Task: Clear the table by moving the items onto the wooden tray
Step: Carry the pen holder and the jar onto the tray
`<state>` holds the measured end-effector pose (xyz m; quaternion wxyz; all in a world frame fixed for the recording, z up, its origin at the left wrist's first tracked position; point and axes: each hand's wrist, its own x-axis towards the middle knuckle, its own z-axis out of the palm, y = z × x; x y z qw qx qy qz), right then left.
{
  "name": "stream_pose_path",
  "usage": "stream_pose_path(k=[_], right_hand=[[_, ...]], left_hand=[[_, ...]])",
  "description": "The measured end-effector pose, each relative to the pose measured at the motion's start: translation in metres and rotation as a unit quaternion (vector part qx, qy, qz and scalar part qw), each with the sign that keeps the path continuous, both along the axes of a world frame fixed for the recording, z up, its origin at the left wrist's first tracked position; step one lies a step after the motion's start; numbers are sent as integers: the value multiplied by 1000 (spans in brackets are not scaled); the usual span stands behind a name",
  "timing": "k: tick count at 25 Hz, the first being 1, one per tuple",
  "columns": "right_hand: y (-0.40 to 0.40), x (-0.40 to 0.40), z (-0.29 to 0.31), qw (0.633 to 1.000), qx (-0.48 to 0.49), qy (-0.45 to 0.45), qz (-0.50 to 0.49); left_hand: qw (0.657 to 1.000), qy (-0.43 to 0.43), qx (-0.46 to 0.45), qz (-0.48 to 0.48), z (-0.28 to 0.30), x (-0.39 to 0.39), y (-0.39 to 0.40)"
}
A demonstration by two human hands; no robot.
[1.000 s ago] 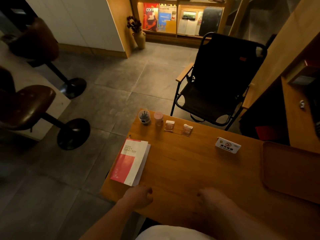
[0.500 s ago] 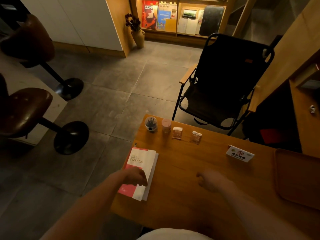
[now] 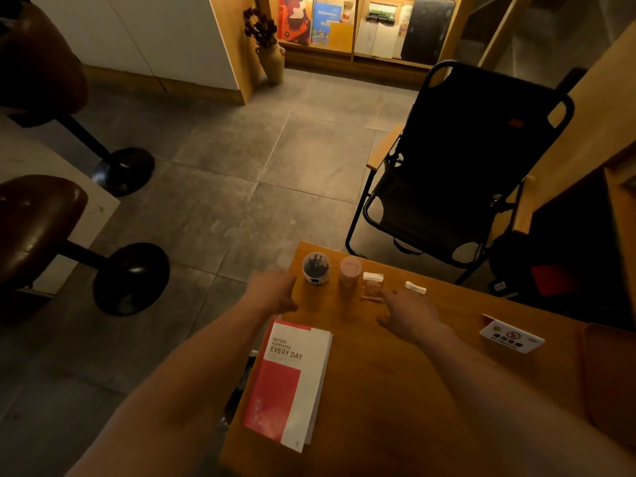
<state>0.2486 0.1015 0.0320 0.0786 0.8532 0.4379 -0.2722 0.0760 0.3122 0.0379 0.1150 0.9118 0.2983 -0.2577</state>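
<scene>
Left hand (image 3: 275, 292) relaxed, empty, at table's left edge; cup (image 3: 315, 267) at its 2 o'clock, near. Right hand (image 3: 406, 313) spread, empty; packet (image 3: 372, 285) at its 11 o'clock, just beside fingertips. Tray (image 3: 609, 373) far off at 3 o'clock. Book (image 3: 290, 380) lies lengthwise toward person.

Red-and-white book (image 3: 288, 380) flat on the desk (image 3: 378, 390), lower centre of frame, cover up, reading "EVERY DAY". Along the desk's far edge at centre, a row: round clear holder (image 3: 315, 268) with dark sticks upright, pink-lidded jar (image 3: 350, 271) just beside it, small clear packet (image 3: 372, 286), then a small white piece (image 3: 415, 288) half hidden. White sign card (image 3: 511, 334) at right. Wooden tray (image 3: 609, 376) at the right frame edge, only partly visible.
</scene>
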Motion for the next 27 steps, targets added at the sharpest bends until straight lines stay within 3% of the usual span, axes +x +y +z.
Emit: stream_pose_path(k=[1,3,8,16,22,27], right_hand=[[10,2,-3,1000,15,-7,-6],[28,5,-9,999,44,-10,-18],[61,12,-22,997,71,0,-6],[81,16,-46,995,91,26,21],[81,12,-65,989,119,56,-72],[71,4,-65,976,151,98,-125]], left_hand=[[997,-20,68,-14,-2,6,5],[993,-64,102,-8,-11,16,14],[996,-90,-17,21,-30,39,25],[994,-97,-41,-9,-52,51,12],[989,-138,-55,25,-65,44,5],[971,-172,-132,96,-61,38,-7]])
